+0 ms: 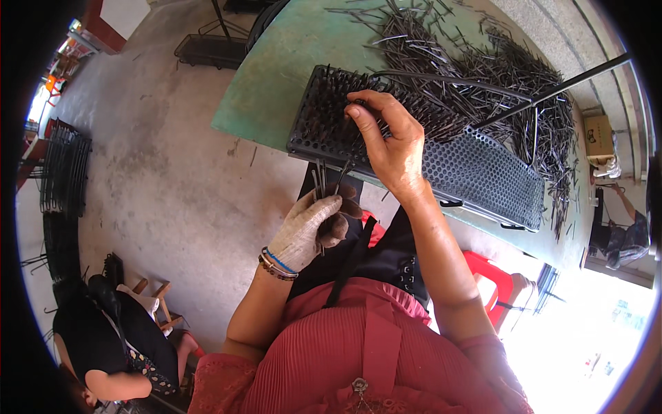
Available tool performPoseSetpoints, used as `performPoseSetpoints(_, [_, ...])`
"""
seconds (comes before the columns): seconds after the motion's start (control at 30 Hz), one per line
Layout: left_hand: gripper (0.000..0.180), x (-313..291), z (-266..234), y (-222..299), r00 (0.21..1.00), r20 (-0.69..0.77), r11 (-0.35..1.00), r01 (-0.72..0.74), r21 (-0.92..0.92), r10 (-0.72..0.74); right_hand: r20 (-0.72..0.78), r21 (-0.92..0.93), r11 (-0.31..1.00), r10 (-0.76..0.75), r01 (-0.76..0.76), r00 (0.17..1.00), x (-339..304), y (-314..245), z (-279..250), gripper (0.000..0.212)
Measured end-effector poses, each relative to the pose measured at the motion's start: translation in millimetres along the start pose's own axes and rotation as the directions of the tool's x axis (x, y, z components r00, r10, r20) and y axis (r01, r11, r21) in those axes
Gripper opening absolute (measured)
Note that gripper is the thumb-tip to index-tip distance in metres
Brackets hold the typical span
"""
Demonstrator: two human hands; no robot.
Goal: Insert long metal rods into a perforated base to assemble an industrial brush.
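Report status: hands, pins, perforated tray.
Left hand, gloved, grips bundle of thin dark metal pins. Right hand, bare, fingers on black perforated metal tray. Loose pin pile behind tray.

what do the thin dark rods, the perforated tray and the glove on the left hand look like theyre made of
Thin dark rods: probably metal wire, dull blackish; stiff, straight, with faint glints.
Perforated tray: looks like dark metal or hard plastic, matte; regular round holes and a rigid rim. Which one is unclear.
Glove on the left hand: knitted fabric, likely cotton, beige and soiled; ribbed weave shows.
Right hand is bare.
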State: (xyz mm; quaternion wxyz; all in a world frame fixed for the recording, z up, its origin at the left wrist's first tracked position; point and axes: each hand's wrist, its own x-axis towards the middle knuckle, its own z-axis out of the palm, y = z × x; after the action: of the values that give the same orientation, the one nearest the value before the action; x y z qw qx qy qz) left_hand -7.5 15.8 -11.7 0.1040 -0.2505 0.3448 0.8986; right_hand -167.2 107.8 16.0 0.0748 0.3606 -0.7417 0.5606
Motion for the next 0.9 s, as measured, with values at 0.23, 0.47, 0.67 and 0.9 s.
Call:
performPoseSetpoints(0.23, [0.03, 1, -1, -1, 0.999, 0.019, 0.999, -0.032, 0.025, 0.031, 0.0, -0.273, 0.938, -0.22, 0.211, 0.976, -3, -4, -2, 0.021])
performPoseSetpoints(0.47, [0.031, -3, 1, 3, 1.0, 0.004, 0.996, 0.009, 0.089, -0.009, 0.019, -0.319, 0.913, -0.264, 0.256, 0.964, -11, 3, 7, 0.025])
performPoseSetpoints(0.67, [0.032, -3, 0, 2, 1.0, 0.025, 0.996, -0.014, 0.091, 0.012, 0.053, -0.335, 0.882, -0.334, 0.332, 0.941, -13, 4, 6, 0.024])
performPoseSetpoints(0.9, [0.031, -1, 0, 1, 1.0, 0.014, 0.995, 0.004, 0.104, -0.006, -0.003, -0.358, 0.867, -0.372, 0.346, 0.928, -15, 3, 8, 0.023])
